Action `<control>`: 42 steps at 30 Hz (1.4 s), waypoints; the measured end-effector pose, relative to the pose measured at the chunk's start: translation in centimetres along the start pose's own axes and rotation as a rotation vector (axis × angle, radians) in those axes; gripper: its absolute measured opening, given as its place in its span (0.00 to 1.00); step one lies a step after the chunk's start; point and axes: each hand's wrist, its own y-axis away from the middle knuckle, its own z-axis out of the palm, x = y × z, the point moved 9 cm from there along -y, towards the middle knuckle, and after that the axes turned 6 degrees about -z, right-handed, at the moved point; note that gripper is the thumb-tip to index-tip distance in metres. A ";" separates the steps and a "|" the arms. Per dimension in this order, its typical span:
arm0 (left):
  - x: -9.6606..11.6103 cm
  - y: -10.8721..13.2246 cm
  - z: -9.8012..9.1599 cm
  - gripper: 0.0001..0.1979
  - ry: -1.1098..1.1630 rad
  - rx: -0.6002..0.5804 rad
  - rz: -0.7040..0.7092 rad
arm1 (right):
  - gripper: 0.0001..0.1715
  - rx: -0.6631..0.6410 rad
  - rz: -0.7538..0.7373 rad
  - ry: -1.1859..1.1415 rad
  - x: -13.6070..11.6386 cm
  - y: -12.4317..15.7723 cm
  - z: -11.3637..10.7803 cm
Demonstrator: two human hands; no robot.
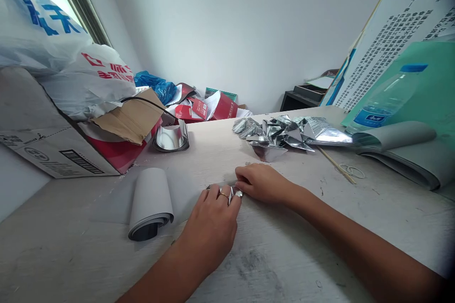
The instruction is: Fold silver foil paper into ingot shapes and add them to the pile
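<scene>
Left grip [209,227] and right grip [261,183] closed together on a small folded foil piece [232,193], held just above the surface [302,265]. Crumpled foil heap [284,135] well apart at 12 o'clock; paper roll [151,203] near left grip at 9 o'clock.

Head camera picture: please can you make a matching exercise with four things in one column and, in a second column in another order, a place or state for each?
Things:
1. plastic water bottle
2. small foil piece
3. grey paper roll
4. crumpled silver foil

Places or states:
A. between the left hand and the right hand
B. heaped beyond the hands
C. has a blue cap
D. rolled up, left of the hands

Pairs: 1-C, 2-A, 3-D, 4-B
</scene>
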 end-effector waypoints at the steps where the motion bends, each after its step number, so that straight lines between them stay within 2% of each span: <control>1: 0.0 0.0 0.0 0.16 -0.002 -0.003 0.001 | 0.12 0.000 0.000 -0.009 0.1 0.0 0.0; 15: 0.1 0.0 -0.1 0.12 -0.007 0.020 0.011 | 0.12 0.010 0.000 0.001 0.1 0.1 -0.2; 30: 0.1 0.0 -0.1 0.13 -0.008 0.039 0.015 | 0.11 0.007 0.003 0.021 -0.1 0.0 -0.2; 42: -0.1 0.1 0.1 0.13 -0.005 0.006 0.001 | 0.12 0.004 0.003 0.026 -0.3 0.1 -0.3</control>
